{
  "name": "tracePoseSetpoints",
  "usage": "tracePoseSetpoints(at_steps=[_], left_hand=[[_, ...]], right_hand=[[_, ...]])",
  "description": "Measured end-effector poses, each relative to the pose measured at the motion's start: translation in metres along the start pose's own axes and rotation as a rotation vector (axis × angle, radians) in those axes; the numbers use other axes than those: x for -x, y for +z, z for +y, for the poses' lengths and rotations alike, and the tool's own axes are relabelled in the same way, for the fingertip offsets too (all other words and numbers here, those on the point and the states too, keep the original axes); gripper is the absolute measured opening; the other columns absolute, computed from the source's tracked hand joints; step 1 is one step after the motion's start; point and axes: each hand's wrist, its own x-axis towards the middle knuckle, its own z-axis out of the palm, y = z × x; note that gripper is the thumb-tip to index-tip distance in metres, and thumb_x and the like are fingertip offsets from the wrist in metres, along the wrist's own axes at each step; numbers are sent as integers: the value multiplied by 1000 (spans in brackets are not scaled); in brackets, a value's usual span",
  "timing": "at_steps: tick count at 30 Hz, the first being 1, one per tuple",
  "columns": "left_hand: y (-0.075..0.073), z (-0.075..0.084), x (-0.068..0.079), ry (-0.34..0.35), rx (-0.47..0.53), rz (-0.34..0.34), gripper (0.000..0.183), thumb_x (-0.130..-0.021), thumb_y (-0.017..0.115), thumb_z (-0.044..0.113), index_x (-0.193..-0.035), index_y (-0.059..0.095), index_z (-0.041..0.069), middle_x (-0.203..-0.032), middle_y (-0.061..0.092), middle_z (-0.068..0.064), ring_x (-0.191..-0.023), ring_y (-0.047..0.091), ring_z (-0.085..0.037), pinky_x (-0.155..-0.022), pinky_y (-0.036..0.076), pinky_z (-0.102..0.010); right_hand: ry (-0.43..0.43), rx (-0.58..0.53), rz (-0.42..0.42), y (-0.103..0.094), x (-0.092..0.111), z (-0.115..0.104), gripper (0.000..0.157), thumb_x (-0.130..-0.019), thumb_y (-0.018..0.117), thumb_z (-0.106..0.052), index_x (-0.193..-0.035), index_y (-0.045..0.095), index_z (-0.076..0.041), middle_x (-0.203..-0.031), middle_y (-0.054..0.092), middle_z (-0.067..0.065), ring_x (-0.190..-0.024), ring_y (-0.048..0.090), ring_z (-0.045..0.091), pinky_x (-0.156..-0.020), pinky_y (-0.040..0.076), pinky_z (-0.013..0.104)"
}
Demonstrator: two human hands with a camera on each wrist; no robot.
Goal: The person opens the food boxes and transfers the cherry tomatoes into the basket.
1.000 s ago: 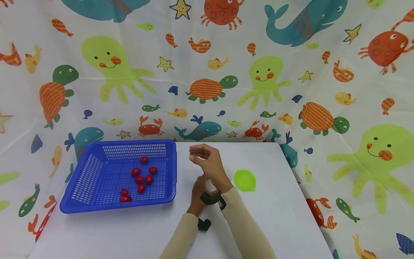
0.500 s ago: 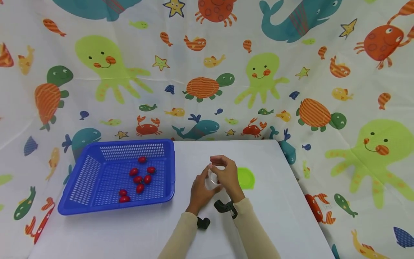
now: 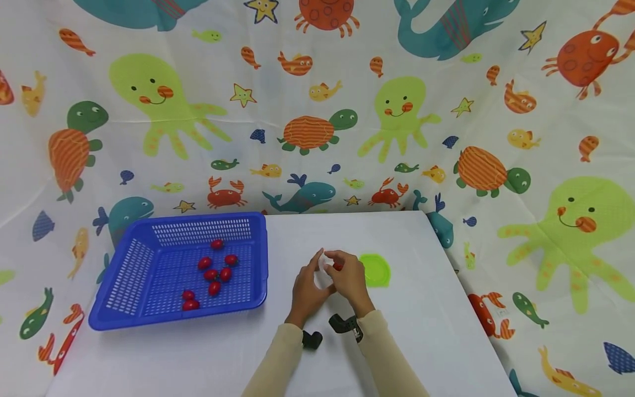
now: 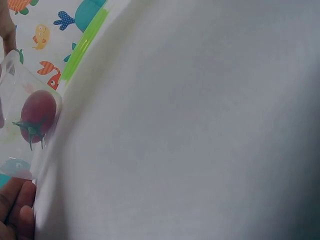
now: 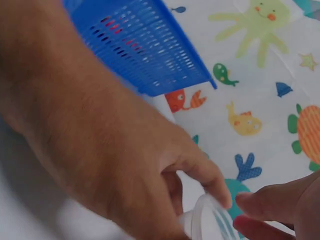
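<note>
My left hand [image 3: 307, 295] grips a small translucent plastic container [image 3: 323, 267] from its left side. On the other side, my right hand [image 3: 351, 277] has its fingers bent around the container. A red cherry tomato [image 3: 338, 266] shows between the right fingers in the head view. Through the container's wall, the left wrist view shows one cherry tomato [image 4: 38, 116] with a green stem. A rounded rim of the container [image 5: 205, 215] appears between both hands in the right wrist view. Part of the container is hidden by the fingers.
A blue plastic basket [image 3: 263, 259] with several cherry tomatoes stands on the left of the white table [image 3: 436, 331]. Just right of the hands lies a bright green lid [image 3: 378, 271]. A patterned sea-animal cloth [image 3: 342, 182] hangs behind the table.
My right hand has moved right and down, from above the left wrist to the container's right side. The left hand has brought the container into view, and a red tomato now shows.
</note>
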Motion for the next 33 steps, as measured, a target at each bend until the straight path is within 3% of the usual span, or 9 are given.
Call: tracePoseSetpoints(at_steps=[4,8,13,19,23,28,33], left_hand=[[0,0,-1,1,-9,4,102,-79,92,44,-163,34,47,-140,69,-6,-121,61,-25,-102,52,-55],[0,0,-2,15,-15,23,103,-79,93,41,-163,35,46,-138,70,-6,-120,62,-25,-101,52,-54],[0,0,-1,19,-14,22,101,-80,92,36,-163,35,46,-136,70,-5,-119,62,-25,-101,53,-53],[2,-1,0,33,-16,5,100,-82,90,34,-164,34,44,-138,69,-4,-120,61,-25,-101,52,-53],[1,-1,-1,45,-17,24,100,-82,90,38,-164,34,44,-141,69,-3,-122,61,-24,-102,52,-53],[0,2,-2,33,-9,14,99,-82,89,45,-165,34,44,-143,68,-5,-124,61,-25,-105,50,-54],[-1,1,0,15,-21,1,100,-83,88,49,-165,33,43,-146,66,-6,-127,60,-27,-108,50,-55]], right_hand=[[-48,115,65,2,1,4,30,-93,81,-13,-122,80,-15,-125,78,15,-117,70,39,-108,40,64],[-112,248,120,6,-1,8,29,-90,82,-9,-119,81,-11,-120,80,13,-114,72,38,-104,37,64],[-114,324,74,10,-7,12,31,-89,83,-8,-120,80,-10,-116,80,13,-112,73,36,-102,41,63],[11,249,-99,12,-19,13,28,-91,82,-12,-119,81,-12,-108,81,11,-104,73,34,-101,41,62],[60,167,-145,10,-25,14,23,-92,82,-11,-115,82,-13,-109,81,8,-107,75,31,-104,43,63],[118,45,-169,4,-26,12,24,-90,83,-6,-113,83,-14,-105,82,4,-103,75,23,-93,57,47],[131,-25,-212,0,-24,12,25,-91,81,-2,-113,82,-14,-106,81,5,-101,73,21,-85,62,37]])
